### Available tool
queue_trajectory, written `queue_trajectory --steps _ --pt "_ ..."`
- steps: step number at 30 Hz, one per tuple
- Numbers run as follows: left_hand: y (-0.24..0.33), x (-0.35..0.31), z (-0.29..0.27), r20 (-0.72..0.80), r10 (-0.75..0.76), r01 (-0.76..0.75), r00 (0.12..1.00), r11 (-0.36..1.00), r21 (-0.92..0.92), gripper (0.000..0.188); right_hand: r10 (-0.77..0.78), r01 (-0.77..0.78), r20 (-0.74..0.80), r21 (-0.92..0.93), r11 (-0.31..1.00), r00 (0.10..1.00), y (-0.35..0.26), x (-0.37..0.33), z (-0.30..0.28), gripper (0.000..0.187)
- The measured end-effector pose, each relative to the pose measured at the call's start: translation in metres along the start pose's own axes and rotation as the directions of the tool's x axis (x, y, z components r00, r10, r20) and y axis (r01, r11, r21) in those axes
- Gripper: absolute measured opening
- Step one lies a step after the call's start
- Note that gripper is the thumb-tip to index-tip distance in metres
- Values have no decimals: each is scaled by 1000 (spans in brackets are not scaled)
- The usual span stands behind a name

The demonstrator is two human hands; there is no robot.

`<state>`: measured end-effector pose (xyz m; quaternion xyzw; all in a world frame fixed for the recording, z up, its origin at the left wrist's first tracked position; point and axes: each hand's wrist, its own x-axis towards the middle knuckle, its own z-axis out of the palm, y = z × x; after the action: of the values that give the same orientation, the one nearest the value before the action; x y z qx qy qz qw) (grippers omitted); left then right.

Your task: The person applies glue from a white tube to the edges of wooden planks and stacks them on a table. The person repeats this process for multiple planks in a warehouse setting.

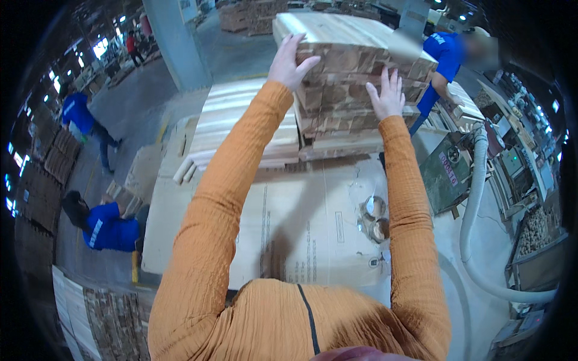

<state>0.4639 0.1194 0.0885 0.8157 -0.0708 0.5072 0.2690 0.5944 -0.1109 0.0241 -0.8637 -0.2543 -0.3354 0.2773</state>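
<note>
A tall stack of light wooden strips (346, 66) rises at the far side of the table, its sawn ends facing me. My left hand (289, 64) rests at the top left corner of the stack with its fingers spread. Lower and farther right, my right hand (387, 95) lies against the end faces, fingers stretched upward and apart. Neither hand is closed around a piece. To the left of the stack lies a lower pile of pale strips (232, 114). A few short rods (183, 171) sit at its near left corner.
A printed cardboard sheet (289, 222) covers the table, with two tape rolls (374, 207) by my right forearm. A person in blue (444, 57) stands behind the stack. Right are a green machine (445, 171) and pale hose (472, 222). Another person in blue (114, 227) crouches left.
</note>
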Motion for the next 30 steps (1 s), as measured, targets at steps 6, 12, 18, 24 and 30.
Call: queue_trajectory --steps 6,12,18,24,30 --pt "-42 -56 -37 181 -333 361 926 918 -161 76 -167 168 -51 536 827 985 -60 -124 23 25" --pt "-162 -194 -169 -199 -723 728 662 555 403 73 155 -714 722 585 386 675 -107 -207 95 43" --pt "-193 -270 -218 -113 -978 984 173 176 -21 81 327 -905 851 339 257 412 -144 -176 130 79" --pt "-196 -281 -223 219 -976 882 -7 -109 -458 79 353 -920 850 344 191 391 -153 -168 172 78" --pt "-169 -272 -211 299 -952 866 71 -90 -492 64 411 -894 798 429 128 441 -144 -179 167 69"
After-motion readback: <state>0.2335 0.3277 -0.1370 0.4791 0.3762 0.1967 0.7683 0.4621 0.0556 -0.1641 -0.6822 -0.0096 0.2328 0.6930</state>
